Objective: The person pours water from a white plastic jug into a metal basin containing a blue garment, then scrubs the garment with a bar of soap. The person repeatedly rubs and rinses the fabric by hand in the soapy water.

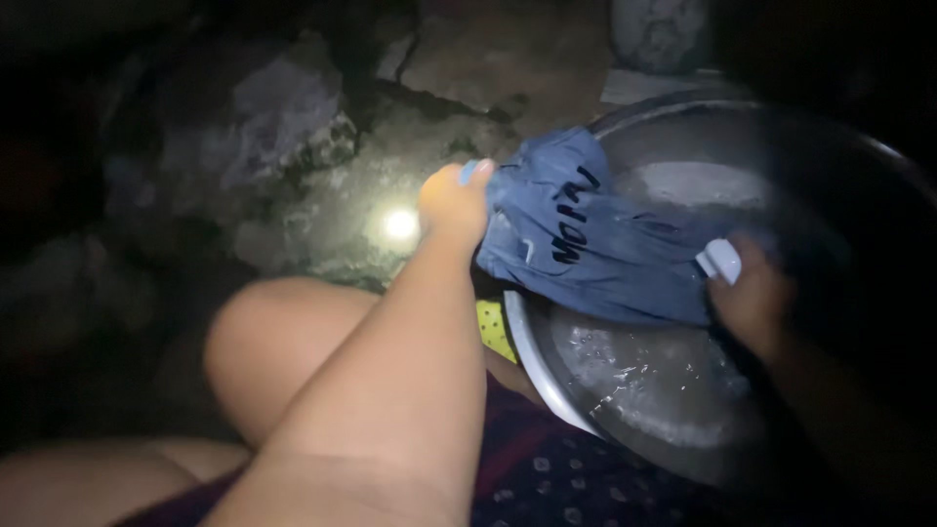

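two hands share one job here, and you work in near darkness. largest in view is the metal basin (547,366), a wide round bowl with soapy water and suds inside, its near rim beside your knee. across it stretches the blue cloth (595,244), a wet garment with dark lettering, pulled taut above the water rather than lying in it. your left hand (454,205) is closed on the cloth's left end, fingers bunched around gathered fabric at the basin's rim. your right hand (752,298) is closed on the other end, and a small white piece (720,260), perhaps soap, sits against its fingers; you cannot tell whether it is held or only touching.

this looks like the scrubbing or wringing stage of a hand wash. the next move would call for a firm hold at both ends and keeping the cloth over the basin so drips fall inside.

dark swallows the right forearm and the basin's far side. the wet stone ground (332,205) shows only around a bright reflection.
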